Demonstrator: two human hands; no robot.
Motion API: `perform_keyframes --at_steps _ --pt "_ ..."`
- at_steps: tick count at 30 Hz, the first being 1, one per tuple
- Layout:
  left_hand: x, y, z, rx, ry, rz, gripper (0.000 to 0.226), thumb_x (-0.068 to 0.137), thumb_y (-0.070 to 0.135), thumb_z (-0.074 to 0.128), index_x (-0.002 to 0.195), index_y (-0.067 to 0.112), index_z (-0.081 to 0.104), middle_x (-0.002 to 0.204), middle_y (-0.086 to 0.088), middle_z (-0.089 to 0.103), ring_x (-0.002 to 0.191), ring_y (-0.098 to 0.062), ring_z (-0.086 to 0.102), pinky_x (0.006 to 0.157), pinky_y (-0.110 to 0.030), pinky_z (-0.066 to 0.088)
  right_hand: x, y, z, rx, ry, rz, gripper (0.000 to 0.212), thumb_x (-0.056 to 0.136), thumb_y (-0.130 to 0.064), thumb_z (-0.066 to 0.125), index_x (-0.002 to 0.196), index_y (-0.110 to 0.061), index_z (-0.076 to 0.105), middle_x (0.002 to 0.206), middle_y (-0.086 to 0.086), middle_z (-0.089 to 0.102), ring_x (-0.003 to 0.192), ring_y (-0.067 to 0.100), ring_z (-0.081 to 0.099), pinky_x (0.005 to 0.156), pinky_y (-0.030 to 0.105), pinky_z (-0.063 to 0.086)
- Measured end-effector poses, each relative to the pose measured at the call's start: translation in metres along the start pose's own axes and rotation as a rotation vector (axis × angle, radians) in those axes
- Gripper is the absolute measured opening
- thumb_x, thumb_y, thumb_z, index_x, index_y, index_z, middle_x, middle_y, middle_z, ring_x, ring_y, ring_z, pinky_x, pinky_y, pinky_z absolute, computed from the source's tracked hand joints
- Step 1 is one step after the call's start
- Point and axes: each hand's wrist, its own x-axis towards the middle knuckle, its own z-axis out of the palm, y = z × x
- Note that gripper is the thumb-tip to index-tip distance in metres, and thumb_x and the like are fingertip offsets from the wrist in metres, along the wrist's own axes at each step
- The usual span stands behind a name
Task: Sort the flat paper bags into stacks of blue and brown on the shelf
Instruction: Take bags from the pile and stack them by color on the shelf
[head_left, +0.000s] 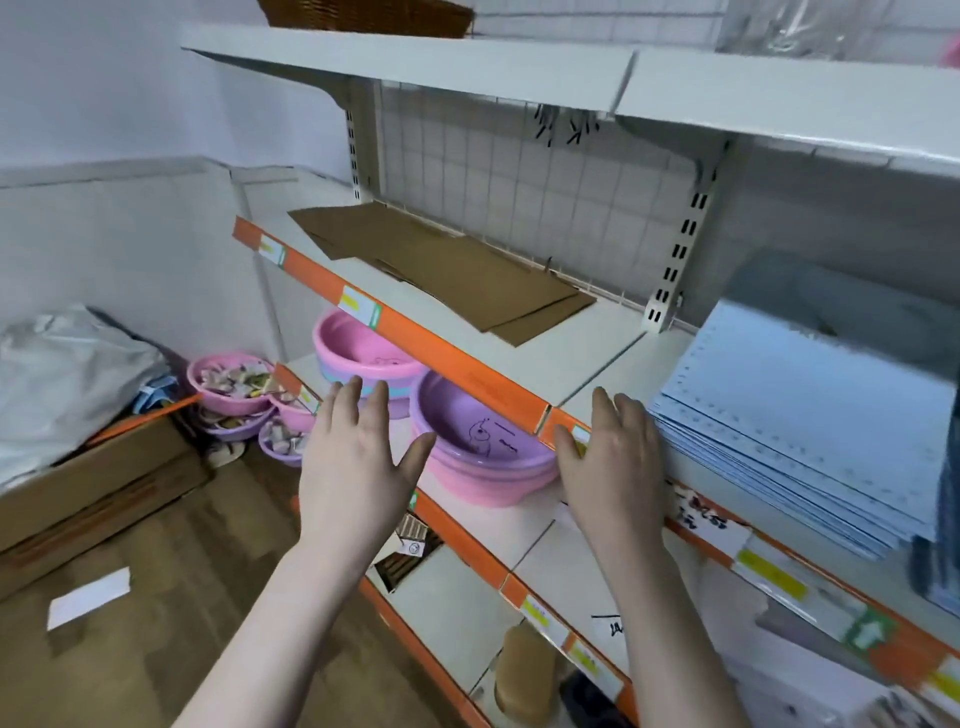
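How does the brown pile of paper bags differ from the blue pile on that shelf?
The brown stack is plain brown and lies left, toward the back of the shelf; the blue stack is pale blue with dotted lines and lies right, reaching the front edge. The brown stack looks thin and fanned out; the blue stack is thicker, with many layered edges. Both lie flat on the same shelf level, and neither hand holds one.
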Motion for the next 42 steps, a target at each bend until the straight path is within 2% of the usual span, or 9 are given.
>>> perform_keyframes --at_steps 4,9,13,16,20,27,33,38,42 --pt "0.033 -0.033 0.014 -0.012 -0.028 0.025 0.061 0.068 0.026 0.082 0.111 -0.010 0.060 0.113 -0.034 0.058 0.106 -0.052 0.055 0.086 -0.060 0.046 0.024 -0.024 0.022 -0.069 -0.035 0.002 0.057 0.091 -0.034 0.057 0.136 -0.001 0.046 0.132 0.019 0.050 0.124 0.032 0.044 0.104 0.042 0.036" --pt "0.089 -0.062 0.043 -0.018 -0.071 0.083 0.059 0.069 0.025 0.082 0.112 -0.010 0.060 0.114 -0.035 0.057 0.106 -0.051 0.055 0.087 -0.057 0.047 0.059 -0.047 0.060 -0.032 -0.026 0.059 0.054 0.087 -0.027 0.063 0.131 0.002 0.051 0.124 0.022 0.055 0.116 0.037 0.049 0.098 0.045 0.039" --pt "0.154 -0.080 0.075 -0.027 -0.093 0.122 0.061 0.077 0.031 0.074 0.122 -0.006 0.056 0.128 -0.030 0.051 0.121 -0.047 0.046 0.098 -0.052 0.040 0.102 -0.067 0.094 -0.043 -0.057 0.098 0.057 0.092 -0.035 0.055 0.139 -0.006 0.042 0.138 0.016 0.045 0.129 0.031 0.038 0.107 0.039 0.030" --pt "0.211 -0.086 0.097 -0.042 -0.128 0.173 0.061 0.081 0.033 0.070 0.126 -0.004 0.054 0.132 -0.028 0.048 0.126 -0.043 0.041 0.106 -0.047 0.033 0.139 -0.080 0.116 -0.020 -0.042 0.129 0.058 0.094 -0.038 0.050 0.142 -0.009 0.038 0.140 0.014 0.043 0.131 0.028 0.036 0.109 0.037 0.029" --pt "0.281 -0.088 0.128 -0.030 -0.183 0.245 0.061 0.084 0.044 0.063 0.126 0.001 0.054 0.132 -0.025 0.048 0.126 -0.040 0.041 0.106 -0.044 0.032 0.181 -0.092 0.132 -0.004 -0.090 0.226 0.058 0.096 -0.043 0.043 0.145 -0.015 0.030 0.147 0.008 0.033 0.135 0.024 0.030 0.111 0.035 0.026" --pt "0.366 -0.094 0.178 0.022 -0.389 0.304 0.068 0.088 0.057 0.045 0.137 0.009 0.042 0.142 -0.019 0.038 0.135 -0.035 0.029 0.109 -0.041 0.025 0.204 -0.100 0.150 -0.117 -0.169 0.340 0.060 0.097 -0.047 0.038 0.148 -0.016 0.026 0.148 0.009 0.032 0.136 0.025 0.030 0.112 0.035 0.026" --pt "0.407 -0.094 0.208 0.053 -0.618 0.296 0.080 0.083 0.070 0.039 0.134 0.008 0.042 0.134 -0.023 0.044 0.124 -0.040 0.040 0.101 -0.046 0.035 0.204 -0.112 0.164 -0.227 -0.182 0.455 0.063 0.096 -0.050 0.037 0.146 -0.012 0.027 0.139 0.013 0.041 0.127 0.029 0.038 0.105 0.035 0.030" --pt "0.424 -0.096 0.216 0.027 -0.684 0.278 0.088 0.073 0.078 0.047 0.123 0.006 0.048 0.124 -0.020 0.053 0.116 -0.039 0.047 0.094 -0.043 0.040 0.207 -0.121 0.177 -0.285 -0.157 0.518 0.065 0.094 -0.055 0.037 0.143 -0.012 0.032 0.135 0.013 0.045 0.126 0.030 0.039 0.105 0.036 0.030" --pt "0.433 -0.096 0.218 0.016 -0.701 0.226 0.092 0.067 0.076 0.059 0.125 0.005 0.047 0.131 -0.022 0.046 0.122 -0.040 0.042 0.098 -0.046 0.039 0.207 -0.121 0.177 -0.251 -0.128 0.539 0.067 0.092 -0.055 0.042 0.142 -0.010 0.036 0.136 0.012 0.046 0.127 0.029 0.039 0.107 0.033 0.028"
